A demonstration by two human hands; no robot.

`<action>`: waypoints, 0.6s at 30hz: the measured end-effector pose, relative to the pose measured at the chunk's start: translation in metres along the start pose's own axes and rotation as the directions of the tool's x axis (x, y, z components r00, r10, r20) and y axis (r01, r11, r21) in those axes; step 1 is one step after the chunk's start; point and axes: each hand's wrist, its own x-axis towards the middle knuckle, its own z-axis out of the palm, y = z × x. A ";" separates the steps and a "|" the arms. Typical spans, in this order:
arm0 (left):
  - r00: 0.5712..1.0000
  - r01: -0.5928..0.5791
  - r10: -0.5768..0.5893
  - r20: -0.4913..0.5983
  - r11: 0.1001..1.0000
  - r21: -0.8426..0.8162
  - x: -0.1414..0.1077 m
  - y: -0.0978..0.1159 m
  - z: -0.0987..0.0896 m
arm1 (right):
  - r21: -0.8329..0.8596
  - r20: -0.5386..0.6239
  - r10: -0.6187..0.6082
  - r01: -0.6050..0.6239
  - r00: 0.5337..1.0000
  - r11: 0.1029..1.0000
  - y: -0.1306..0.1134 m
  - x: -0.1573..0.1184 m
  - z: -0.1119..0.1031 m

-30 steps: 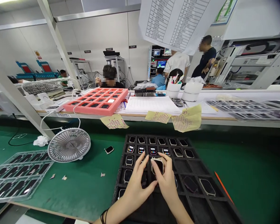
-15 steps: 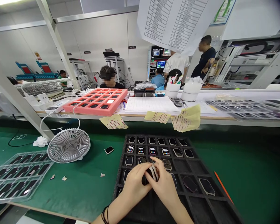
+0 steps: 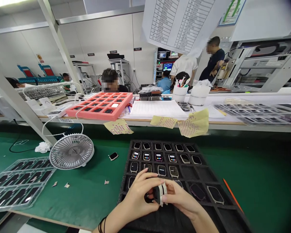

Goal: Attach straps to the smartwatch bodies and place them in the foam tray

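Above the black foam tray [image 3: 210,171], both hands meet around a pair of watch bodies [image 3: 160,193], pressed close together with their edges toward me. My left hand [image 3: 140,192] wraps the dark-faced side, fingers arched over the top. On the other side, my right hand [image 3: 180,197] pinches the light rims with its thumb at the lower edge. Square watches lie in the tray's compartments, and several in the second row, such as one watch [image 3: 172,158], have lit screens. Part of the tray's lower rows is hidden by my hands.
A white fan [image 3: 71,151] stands left of the tray, near a loose watch [image 3: 113,156]. A clear tray [image 3: 21,184] lies far left, an orange stick [image 3: 232,195] at right. A pink tray [image 3: 99,105] and papers rest on the shelf; people are beyond it.
Both hands have moved slightly down and right with the watch bodies, which have turned more upright. A watch in the third row, hidden before, now shows.
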 end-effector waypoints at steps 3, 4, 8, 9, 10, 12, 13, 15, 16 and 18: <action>0.999 0.015 -0.015 0.048 1.000 0.001 0.000 0.001 -0.001 | 0.025 -0.015 0.005 -0.005 1.000 1.000 0.001 -0.002 0.001; 0.997 0.024 -0.024 0.069 1.000 0.002 0.000 0.002 -0.001 | 0.038 -0.031 -0.001 0.002 1.000 0.999 0.002 -0.002 0.002; 0.980 0.021 -0.025 0.196 1.000 0.022 0.005 0.011 -0.012 | 0.077 -0.134 -0.024 0.034 0.991 0.996 0.006 -0.005 0.004; 0.974 0.007 -0.013 0.226 1.000 0.027 0.006 0.016 -0.018 | 0.073 -0.141 -0.030 0.041 0.990 0.996 0.007 -0.005 0.004; 0.971 -0.012 0.004 0.237 0.999 0.032 0.008 0.022 -0.026 | 0.065 -0.142 -0.038 0.048 0.989 0.997 0.007 -0.006 0.004; 0.981 -0.063 0.054 0.185 0.997 0.040 0.008 0.035 -0.043 | 0.035 -0.147 -0.053 0.059 0.988 0.998 0.008 -0.006 0.002; 0.987 -0.099 0.092 0.135 0.994 0.049 0.006 0.042 -0.052 | 0.022 -0.154 -0.059 0.063 0.986 0.998 0.009 -0.007 0.002; 0.982 -0.187 0.185 0.039 0.980 0.060 -0.004 0.053 -0.064 | 0.016 -0.165 -0.063 0.067 0.984 0.998 0.011 -0.007 0.001; 0.977 -0.214 0.214 0.004 0.976 0.048 -0.011 0.056 -0.067 | 0.023 -0.159 -0.062 0.067 0.985 0.997 0.012 -0.008 0.001; 0.984 -0.164 0.160 -0.075 0.986 -0.040 -0.030 0.057 -0.063 | 0.040 -0.127 -0.060 0.066 0.990 0.997 0.014 -0.008 0.001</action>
